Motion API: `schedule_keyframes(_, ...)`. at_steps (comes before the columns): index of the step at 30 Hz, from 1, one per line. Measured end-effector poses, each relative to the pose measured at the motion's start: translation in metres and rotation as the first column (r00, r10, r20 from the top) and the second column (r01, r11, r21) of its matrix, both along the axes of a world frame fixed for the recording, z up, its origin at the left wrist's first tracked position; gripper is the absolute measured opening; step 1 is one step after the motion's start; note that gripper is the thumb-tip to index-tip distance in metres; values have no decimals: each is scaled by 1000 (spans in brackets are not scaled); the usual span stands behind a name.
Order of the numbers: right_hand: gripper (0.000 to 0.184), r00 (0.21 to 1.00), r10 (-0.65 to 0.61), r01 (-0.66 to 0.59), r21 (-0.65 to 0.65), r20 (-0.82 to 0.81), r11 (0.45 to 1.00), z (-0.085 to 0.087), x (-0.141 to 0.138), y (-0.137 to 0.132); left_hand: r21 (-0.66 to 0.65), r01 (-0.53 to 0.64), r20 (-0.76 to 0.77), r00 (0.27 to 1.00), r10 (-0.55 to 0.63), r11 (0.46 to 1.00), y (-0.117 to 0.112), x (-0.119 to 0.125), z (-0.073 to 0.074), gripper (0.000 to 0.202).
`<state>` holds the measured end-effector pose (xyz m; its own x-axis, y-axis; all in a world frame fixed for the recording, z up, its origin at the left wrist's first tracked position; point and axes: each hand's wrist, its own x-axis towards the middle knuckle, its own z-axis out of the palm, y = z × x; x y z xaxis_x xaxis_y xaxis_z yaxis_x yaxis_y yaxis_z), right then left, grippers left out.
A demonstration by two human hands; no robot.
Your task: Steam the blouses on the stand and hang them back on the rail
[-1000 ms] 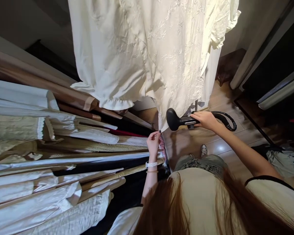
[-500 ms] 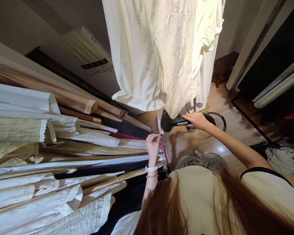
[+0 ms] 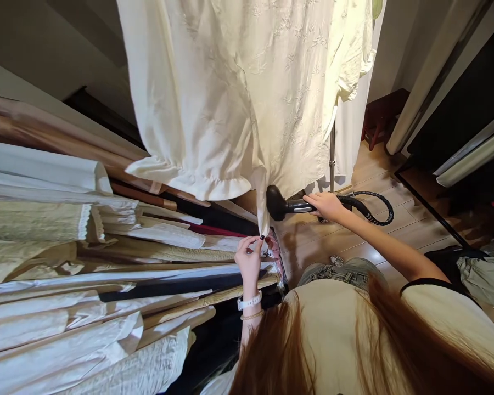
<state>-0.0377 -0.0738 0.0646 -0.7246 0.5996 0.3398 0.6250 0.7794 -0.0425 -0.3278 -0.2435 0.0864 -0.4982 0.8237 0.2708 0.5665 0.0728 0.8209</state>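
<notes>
While the cream shirt [image 3: 288, 99] hangs in front of the person, the left hand [image 3: 249, 258] pinches the tip of its long, thin bottom corner. The thumb and pointing finger are pressed together on the cloth, and the corner is pulled down in a narrow strip. A white watch [image 3: 250, 300] and 1 beaded bracelet [image 3: 252, 316] sit on the left wrist.

The right hand [image 3: 327, 206] has its fingers wrapped around the handle of a black steamer [image 3: 276, 203]. The steamer's round head points left, right by the strip of cloth; I cannot tell if they touch. A black hose [image 3: 383, 218] loops out behind the right hand, above the wood floor [image 3: 420, 219].

A metal pole [image 3: 332, 151] stands under the shirt. On the left is a row of clothes [image 3: 119, 274], mostly white and tan. A dark red stool [image 3: 385, 112] stands farther back, near the wall.
</notes>
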Motion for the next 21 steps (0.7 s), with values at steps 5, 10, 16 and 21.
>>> schedule_keyframes(5,54,998,55,-55,5,-40,998,-1,-11,-1,4,1,-5,1000,-1,1000,-5,-4,7,19)
schedule_keyframes(10,58,989,132,-131,5,-64,991,0,-20,4,7,-35,17,999,35,999,-7,-7,10,20)
schedule_keyframes(16,55,990,114,-117,-23,-83,993,-4,-27,9,34,-55,25,998,55,998,-8,-11,10,21)
schedule_keyframes(21,51,992,83,-86,-26,-98,996,-9,-28,15,46,-72,-28,997,73,996,-10,-14,17,20)
